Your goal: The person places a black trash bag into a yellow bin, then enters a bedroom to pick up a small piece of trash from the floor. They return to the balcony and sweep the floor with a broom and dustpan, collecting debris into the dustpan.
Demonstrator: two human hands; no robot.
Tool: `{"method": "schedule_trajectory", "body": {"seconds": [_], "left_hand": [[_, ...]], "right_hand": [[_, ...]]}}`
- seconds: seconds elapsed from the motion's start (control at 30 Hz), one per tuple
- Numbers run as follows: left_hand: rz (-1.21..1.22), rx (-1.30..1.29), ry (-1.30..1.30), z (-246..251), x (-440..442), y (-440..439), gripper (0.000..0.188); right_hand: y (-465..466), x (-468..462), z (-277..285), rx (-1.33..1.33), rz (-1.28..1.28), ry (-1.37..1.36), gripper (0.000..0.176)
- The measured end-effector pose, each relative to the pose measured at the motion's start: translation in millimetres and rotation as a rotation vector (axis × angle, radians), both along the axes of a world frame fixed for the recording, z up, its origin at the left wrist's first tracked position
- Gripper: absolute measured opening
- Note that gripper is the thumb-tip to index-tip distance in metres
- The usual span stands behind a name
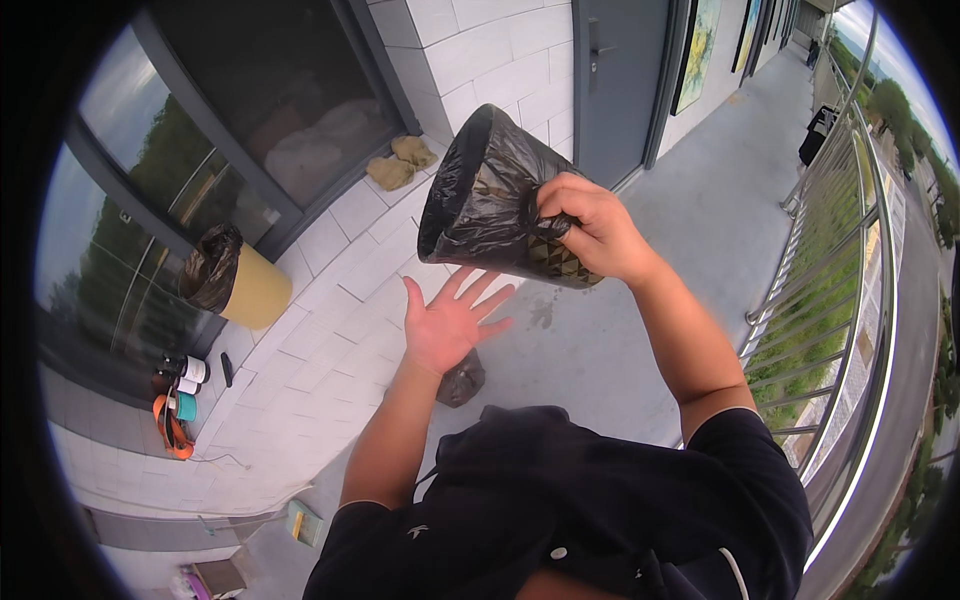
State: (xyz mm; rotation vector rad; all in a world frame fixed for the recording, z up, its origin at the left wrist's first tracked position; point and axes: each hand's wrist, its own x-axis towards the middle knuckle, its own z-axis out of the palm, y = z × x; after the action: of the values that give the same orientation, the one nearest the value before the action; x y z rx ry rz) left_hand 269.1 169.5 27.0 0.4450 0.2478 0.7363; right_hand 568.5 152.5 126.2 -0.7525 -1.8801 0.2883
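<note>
My right hand grips a gathered knot of the black plastic bag that lines a trash bin. The bin is held up in the air, tilted with its mouth towards the left. Its dark, gold-toned wall with a triangle pattern shows below the bag's edge. Just under the bin, my left hand is spread with the palm up and holds nothing. On the floor behind my left wrist sits a dark filled plastic bag, partly hidden by the arm.
On the tiled window ledge stand a yellow bin with a black liner, two brownish cloth bundles, bottles and an orange strap. A metal railing runs along the right. A grey door is ahead; a dustpan lies lower left.
</note>
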Motion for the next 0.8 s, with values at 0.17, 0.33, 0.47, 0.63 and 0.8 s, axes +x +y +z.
{"method": "schedule_trajectory", "body": {"seconds": [0.17, 0.33, 0.47, 0.63, 0.8], "left_hand": [[-0.013, 0.052, 0.297, -7, -39, 28, 0.086], [0.222, -0.288, 0.313, -88, -25, 29, 0.034], [0.021, -0.009, -0.121, -134, -17, -9, 0.039], [0.244, -0.197, 0.236, -132, -11, -49, 0.035], [0.298, -0.172, 0.265, -110, -7, -62, 0.031]], "right_hand": [[-13, -2, -22, -0.222, 0.257, 0.131, 0.021], [-20, -11, -78, -0.589, 0.268, 0.699, 0.016], [-31, -23, -104, -0.761, 0.138, 1.115, 0.019], [-38, -46, -108, -0.333, -0.397, 0.782, 0.023], [-51, -47, -110, 0.127, -0.598, 0.071, 0.025]]}}
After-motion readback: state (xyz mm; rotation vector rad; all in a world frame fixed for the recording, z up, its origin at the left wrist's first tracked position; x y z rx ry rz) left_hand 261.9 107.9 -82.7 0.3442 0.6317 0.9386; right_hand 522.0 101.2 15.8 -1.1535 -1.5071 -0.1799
